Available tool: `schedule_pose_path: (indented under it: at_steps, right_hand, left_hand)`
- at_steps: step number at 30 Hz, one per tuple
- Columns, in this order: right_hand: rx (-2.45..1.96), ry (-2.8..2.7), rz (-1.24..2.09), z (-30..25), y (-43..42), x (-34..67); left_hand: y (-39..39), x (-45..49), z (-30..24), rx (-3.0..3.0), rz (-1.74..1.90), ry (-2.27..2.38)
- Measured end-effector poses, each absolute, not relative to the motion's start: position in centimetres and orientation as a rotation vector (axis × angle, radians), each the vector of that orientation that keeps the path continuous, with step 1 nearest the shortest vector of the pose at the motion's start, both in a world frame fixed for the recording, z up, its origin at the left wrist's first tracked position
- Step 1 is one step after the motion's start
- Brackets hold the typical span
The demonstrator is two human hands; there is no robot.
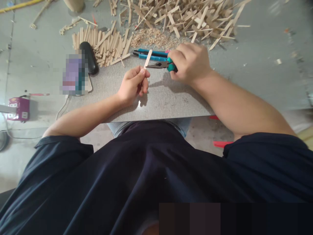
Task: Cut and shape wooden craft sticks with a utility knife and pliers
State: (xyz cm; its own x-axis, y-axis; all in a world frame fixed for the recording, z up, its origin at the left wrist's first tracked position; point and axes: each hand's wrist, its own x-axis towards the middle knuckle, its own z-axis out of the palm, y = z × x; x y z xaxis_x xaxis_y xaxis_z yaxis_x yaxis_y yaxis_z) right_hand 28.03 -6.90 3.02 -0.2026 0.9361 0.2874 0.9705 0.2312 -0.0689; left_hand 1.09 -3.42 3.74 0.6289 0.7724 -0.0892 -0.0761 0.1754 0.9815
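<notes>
Clearly, in the head view, the left hand point(134, 84) pinches the lower end of a wooden stick point(148, 58) between thumb and fingertips, hiding that end, above the table point(161, 106). Closed around the pliers point(158, 65), the right hand point(192, 63) covers most of their handles; the tips meet the stick, but whether they clamp it I cannot tell. Behind, a blue tool point(156, 58) is partly hidden, and the stick pile point(176, 18) runs off the top edge.
</notes>
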Motion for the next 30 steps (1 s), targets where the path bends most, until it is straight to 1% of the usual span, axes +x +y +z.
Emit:
schedule_pose_path:
  at_steps: [3,6,10,14,18,23,30]
  right_hand:
    - [-1.833,-2.297,-0.298,3.2,-6.7,27.7]
    - [-1.873,-2.282,-0.321,3.3,-6.5,27.7]
    - [-1.904,-2.173,-0.227,3.3,-6.0,28.4]
    - [-1.776,-2.136,-0.166,2.7,-6.1,28.7]
    - [-1.579,-2.076,0.01,2.5,-6.6,28.2]
    - [-1.537,-2.021,0.222,2.9,-6.9,27.8]
    - [-1.552,-2.047,0.243,3.4,-7.2,27.6]
  left_hand:
    - [-3.7,1.2,4.3,1.2,0.659,0.653]
    - [-3.9,1.2,4.5,1.19,0.658,0.644]
    - [-3.8,1.1,4.2,1.231,0.717,0.627]
    - [-3.2,1.1,3.1,1.329,0.756,0.649]
    - [-2.6,1.3,2.3,1.418,0.761,0.696]
    - [-2.1,1.4,2.0,1.444,0.789,0.751]
    - [-1.9,1.4,1.9,1.493,0.781,0.764]
